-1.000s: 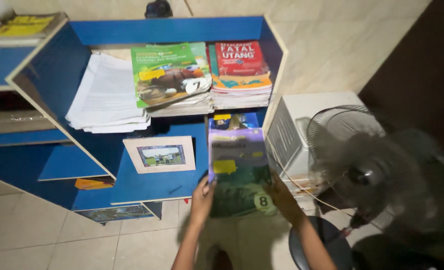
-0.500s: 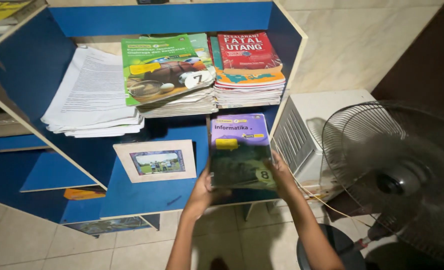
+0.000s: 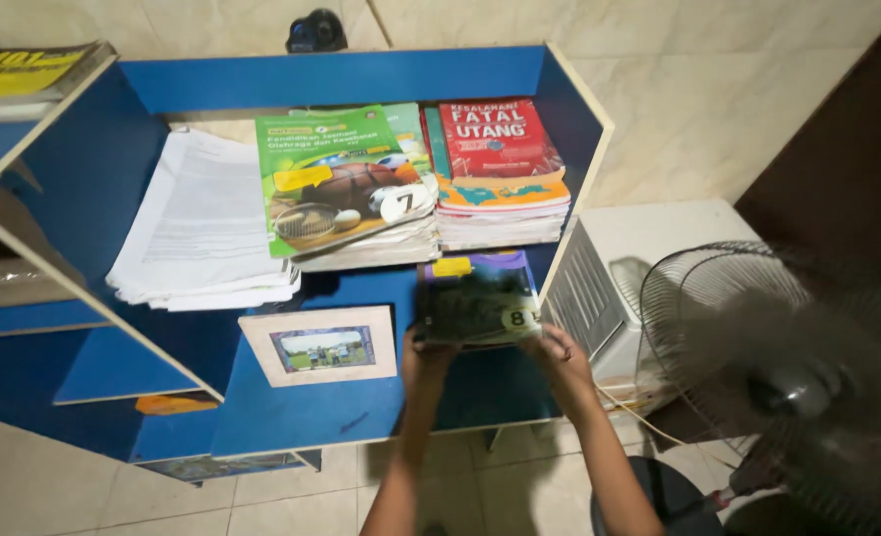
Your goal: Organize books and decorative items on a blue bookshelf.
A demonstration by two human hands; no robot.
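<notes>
You are lowering the book (image 3: 477,298), now tipped nearly flat, deeper into the lower shelf (image 3: 302,407), left hand (image 3: 427,349) and right hand (image 3: 557,349) apparently both clasping its near edge.

I'm looking down at a dark green and purple textbook (image 3: 477,300) with a yellow label at its top left corner and a white round badge at its lower right, its cover facing up at me and a bit blurred. It sits low in the lower compartment of the blue shelf (image 3: 292,407), leaning back with its top edge tucked under the stacks above, just right of the framed photo (image 3: 321,345). My left hand (image 3: 427,349) grips its lower left corner and my right hand (image 3: 557,347) grips its lower right corner.
</notes>
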